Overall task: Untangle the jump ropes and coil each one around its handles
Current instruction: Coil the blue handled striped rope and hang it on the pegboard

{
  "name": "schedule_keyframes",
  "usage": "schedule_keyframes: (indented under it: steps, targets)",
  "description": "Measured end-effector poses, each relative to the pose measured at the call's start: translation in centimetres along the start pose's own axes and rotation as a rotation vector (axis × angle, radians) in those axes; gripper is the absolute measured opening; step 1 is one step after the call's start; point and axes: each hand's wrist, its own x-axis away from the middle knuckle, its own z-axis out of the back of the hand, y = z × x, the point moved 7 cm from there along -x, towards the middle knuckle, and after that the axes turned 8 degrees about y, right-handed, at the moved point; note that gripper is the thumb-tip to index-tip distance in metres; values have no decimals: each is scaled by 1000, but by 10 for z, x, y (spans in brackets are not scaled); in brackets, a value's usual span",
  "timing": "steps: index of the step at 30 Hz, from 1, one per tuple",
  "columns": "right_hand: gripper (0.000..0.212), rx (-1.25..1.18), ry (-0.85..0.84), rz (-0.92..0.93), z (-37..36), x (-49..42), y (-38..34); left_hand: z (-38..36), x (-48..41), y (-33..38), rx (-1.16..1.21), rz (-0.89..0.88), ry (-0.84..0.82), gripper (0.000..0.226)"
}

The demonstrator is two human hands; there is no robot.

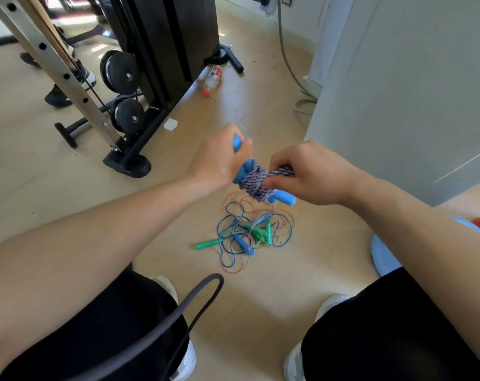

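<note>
our left hand (pixel 219 160) curled tight round the blue handles (pixel 284 199) | purple rope (pixel 254 185) wound round them, loose end pinched by our right hand (pixel 313 171), probably fingertips | thin-rope tangle (pixel 249 232) below the handles

1 head-worn wide-angle view looks forward and down, close above the left hand (pixel 219 160) and right hand (pixel 310 174) at centre; floor (pixel 260 284) beyond, machine (pixel 164 37) at 11 o'clock.
</note>
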Motion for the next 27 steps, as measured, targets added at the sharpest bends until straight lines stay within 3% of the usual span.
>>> schedule_keyframes:
  steps: [5,11,18,27]
  targets:
    - [26,-143,0,-59,-1,-1,30,-8,2,13,135,-88,-128,22]
    - [36,-410,-9,-209,-10,3,52,-3,3,12,382,64,-174,18]
    - [16,-614,44,-368,-8,10,58,7,-5,3,503,223,-51,18]
    - [18,-824,140,-513,-17,18,55,10,-4,-13,497,373,68,21]
